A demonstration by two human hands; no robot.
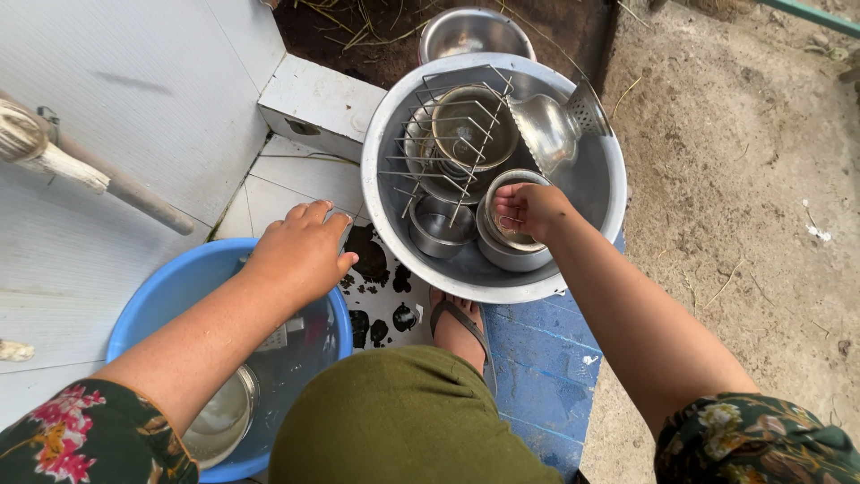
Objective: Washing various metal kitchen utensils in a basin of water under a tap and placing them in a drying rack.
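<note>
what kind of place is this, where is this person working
Probably an outdoor dishwashing spot beside a house: bare dirt ground, a blue basin of water, and a big metal basin holding steel dishes.

no packages, labels, signs or screens show anywhere in this view.

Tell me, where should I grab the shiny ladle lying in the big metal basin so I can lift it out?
Probably by its flat handle end, coming from the right. The ladle lies tilted, bowl facing up, handle pointing toward the basin's right rim, clear of the wire rack. The round bowl looks smooth and slippery. The right hand holds a small steel bowl nearby.
</note>
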